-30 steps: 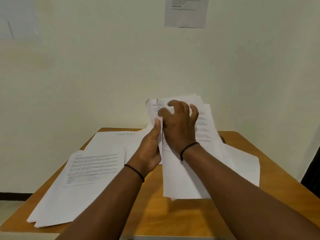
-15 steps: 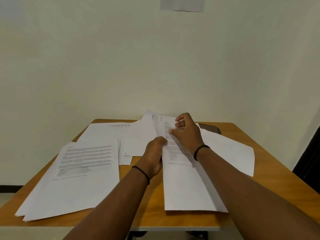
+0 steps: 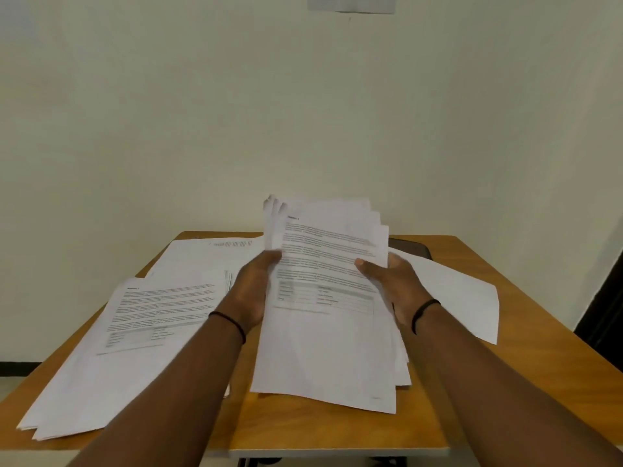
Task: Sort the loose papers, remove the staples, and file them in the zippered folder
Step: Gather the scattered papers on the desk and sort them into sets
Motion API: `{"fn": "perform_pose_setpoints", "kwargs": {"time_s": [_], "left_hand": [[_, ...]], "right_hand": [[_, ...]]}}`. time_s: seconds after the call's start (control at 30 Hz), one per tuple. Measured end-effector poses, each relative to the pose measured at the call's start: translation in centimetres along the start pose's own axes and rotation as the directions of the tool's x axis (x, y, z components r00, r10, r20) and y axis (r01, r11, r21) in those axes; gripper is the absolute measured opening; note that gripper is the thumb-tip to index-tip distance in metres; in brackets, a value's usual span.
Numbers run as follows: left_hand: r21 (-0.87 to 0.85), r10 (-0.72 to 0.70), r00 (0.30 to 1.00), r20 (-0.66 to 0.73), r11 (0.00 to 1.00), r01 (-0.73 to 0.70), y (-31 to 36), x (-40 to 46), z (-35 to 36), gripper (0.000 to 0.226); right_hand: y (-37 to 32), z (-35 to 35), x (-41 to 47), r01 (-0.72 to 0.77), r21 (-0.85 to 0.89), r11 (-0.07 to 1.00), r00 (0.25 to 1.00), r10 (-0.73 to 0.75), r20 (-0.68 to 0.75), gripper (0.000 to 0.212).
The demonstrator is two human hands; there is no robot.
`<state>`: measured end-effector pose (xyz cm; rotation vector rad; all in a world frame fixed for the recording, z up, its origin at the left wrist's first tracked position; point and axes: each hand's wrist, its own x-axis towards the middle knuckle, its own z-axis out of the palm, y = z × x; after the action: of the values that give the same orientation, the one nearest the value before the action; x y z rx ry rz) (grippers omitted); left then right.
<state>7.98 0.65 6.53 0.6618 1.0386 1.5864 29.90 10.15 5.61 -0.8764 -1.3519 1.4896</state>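
Observation:
A fanned stack of printed papers [image 3: 323,332] is tilted up above the middle of the wooden table [image 3: 337,429]. My left hand [image 3: 251,291] grips its left edge, thumb on the front sheet. My right hand [image 3: 394,284] grips the right edge, thumb on the printed text. A second pile of papers [image 3: 135,332] lies flat on the left of the table, a printed page on top. More sheets [image 3: 209,254] lie behind it. A dark object [image 3: 409,247], possibly the zippered folder, peeks out at the back right, mostly hidden.
A loose white sheet [image 3: 462,298] lies on the table's right side, under my right wrist. The table stands against a pale wall with a paper notice [image 3: 350,3] taped high up. A dark doorway edge [image 3: 606,298] is at the far right.
The stack lay flat with my hands working at its top corner; now both hands hold it by its sides and have raised it, its sheets fanned out.

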Motion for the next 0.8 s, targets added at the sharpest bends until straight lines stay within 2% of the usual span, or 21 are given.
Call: {"fn": "perform_pose_setpoints", "kwargs": {"time_s": [0.07,0.17,0.27,0.37,0.5,0.57,0.7,0.8], "left_hand": [[0.111,0.114,0.989,0.099,0.986,-0.125,2.1,-0.1,0.1,0.029],[0.280,0.306,0.935,0.179,0.895,-0.347,5.1,-0.5,0.7,0.031],[0.313,0.367,0.913,0.178,0.859,-0.406,6.5,-1.1,1.6,0.030],[0.316,0.349,0.909,0.228,0.856,-0.409,5.2,-1.5,0.9,0.042],[0.388,0.259,0.948,0.184,0.867,-0.313,1.5,-2.0,-0.9,0.051],[0.417,0.267,0.949,0.167,0.853,-0.313,1.0,-2.0,-1.0,0.048],[0.390,0.318,0.942,0.110,0.858,-0.335,1.1,-1.4,-0.5,0.031],[0.411,0.309,0.947,0.086,0.855,-0.316,-0.3,-1.0,-0.7,0.023]], "right_hand": [[-1.8,1.0,0.0,0.139,0.044,0.989,0.990,-0.138,-0.023,0.039],[-5.8,2.5,-0.3,0.345,-0.050,0.937,0.933,-0.349,-0.092,0.028],[-7.6,3.2,-1.3,0.448,-0.091,0.890,0.887,-0.454,-0.078,0.024],[-4.3,3.1,-2.2,0.388,-0.086,0.918,0.917,-0.394,-0.057,0.026],[1.8,2.9,-3.4,0.247,-0.149,0.957,0.961,-0.262,-0.085,0.024],[1.9,3.2,-3.6,0.239,-0.184,0.953,0.958,-0.262,-0.112,0.024],[0.6,4.3,-3.1,0.314,-0.236,0.920,0.928,-0.349,-0.128,0.023],[1.6,4.2,-3.2,0.303,-0.276,0.912,0.928,-0.348,-0.133,0.022]]}}
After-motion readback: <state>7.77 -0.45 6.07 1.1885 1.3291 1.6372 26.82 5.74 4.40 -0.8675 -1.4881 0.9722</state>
